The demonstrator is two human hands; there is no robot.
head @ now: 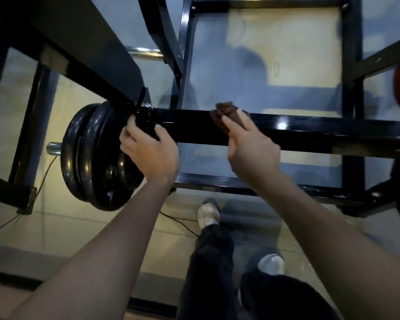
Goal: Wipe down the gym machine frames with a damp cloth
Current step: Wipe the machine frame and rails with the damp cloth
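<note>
Glossy pale tiled floor (286, 42) reflects light; thin black cable (180, 221) crosses it.

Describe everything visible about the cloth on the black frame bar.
The cloth is dark brown, looks like soft fabric, and is bunched into a crumpled wad rather than spread flat. It sits on the top of the glossy black horizontal frame bar, right of the stacked weight plates. The right hand holds it against the bar, with fingers laid over its near side, so only the far, rumpled part shows. Whether it is damp cannot be told from this view.
</note>
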